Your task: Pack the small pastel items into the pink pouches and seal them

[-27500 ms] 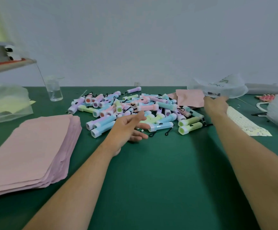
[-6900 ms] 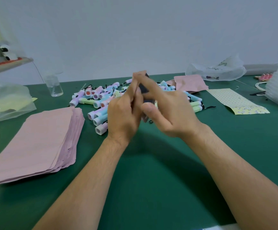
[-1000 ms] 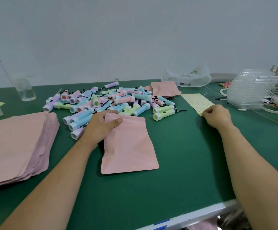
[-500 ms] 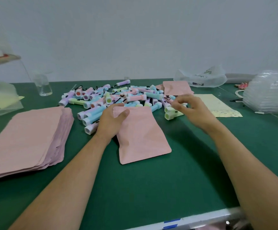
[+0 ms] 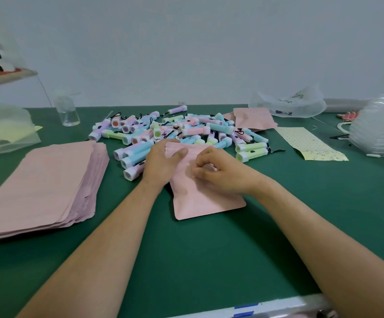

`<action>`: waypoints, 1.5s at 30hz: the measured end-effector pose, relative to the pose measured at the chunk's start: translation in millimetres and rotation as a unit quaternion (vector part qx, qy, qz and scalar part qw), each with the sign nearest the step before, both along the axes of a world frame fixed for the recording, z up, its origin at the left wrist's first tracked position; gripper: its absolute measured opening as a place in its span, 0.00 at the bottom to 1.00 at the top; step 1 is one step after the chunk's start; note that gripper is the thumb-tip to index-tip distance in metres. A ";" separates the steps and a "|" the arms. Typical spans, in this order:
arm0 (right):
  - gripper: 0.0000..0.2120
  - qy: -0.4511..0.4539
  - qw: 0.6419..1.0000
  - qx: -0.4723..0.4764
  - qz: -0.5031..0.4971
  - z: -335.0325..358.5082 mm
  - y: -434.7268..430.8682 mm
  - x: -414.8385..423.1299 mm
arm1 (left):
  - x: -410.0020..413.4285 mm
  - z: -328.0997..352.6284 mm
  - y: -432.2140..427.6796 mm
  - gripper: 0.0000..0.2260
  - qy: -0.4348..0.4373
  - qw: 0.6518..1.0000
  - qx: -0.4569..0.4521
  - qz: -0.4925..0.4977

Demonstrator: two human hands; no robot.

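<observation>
One pink pouch lies flat on the green surface. Its closed bottom edge is toward the person and its mouth points away at the pile. The left hand grips the pouch's far left corner, with the thumb across the top face and the fingers curled at the edge. The right hand rests just beside it on the pouch's upper middle, fingers curled and tips down on the pink face. I cannot tell whether they pinch the material or only press it.

The step looks like opening the mouth for loading. To do it well, the left hand should anchor the lower layer while the right lifts only the upper one. The mouth then gapes toward the pastel items heaped right at its far edge. A stack of pouches waits at the left, and a dotted sheet lies at the far right.
</observation>
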State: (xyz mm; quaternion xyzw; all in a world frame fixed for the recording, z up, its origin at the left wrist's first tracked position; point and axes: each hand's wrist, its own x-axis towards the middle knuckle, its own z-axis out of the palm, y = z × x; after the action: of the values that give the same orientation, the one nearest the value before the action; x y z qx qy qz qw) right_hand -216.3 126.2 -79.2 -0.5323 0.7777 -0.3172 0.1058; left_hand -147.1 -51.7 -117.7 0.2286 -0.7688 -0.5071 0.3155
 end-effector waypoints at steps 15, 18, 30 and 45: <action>0.15 -0.020 0.973 -0.138 -0.184 -18.7 -6.6 -18.0 | 4.9 4.6 2.4 0.09 0.034 0.998 0.037 -0.036; 0.11 -0.116 0.934 -0.225 -0.251 -8.8 4.8 -31.4 | 5.3 3.8 -0.8 0.09 0.070 0.992 0.101 -0.025; 0.17 -0.334 0.941 -0.052 0.014 -17.4 22.2 -26.0 | 5.5 9.0 -13.2 0.08 0.217 0.935 0.265 0.095; 0.21 -0.166 0.809 -0.394 -0.403 6.2 28.2 -100.7 | 4.0 6.1 -6.3 0.09 0.168 0.938 0.294 -0.071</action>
State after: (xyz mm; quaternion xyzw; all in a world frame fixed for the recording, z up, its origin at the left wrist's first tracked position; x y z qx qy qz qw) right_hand -317.0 154.4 -73.0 -0.1067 0.7011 -0.6943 -0.1226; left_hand -143.1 -58.0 -111.5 0.1678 -0.5357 -0.7624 0.3220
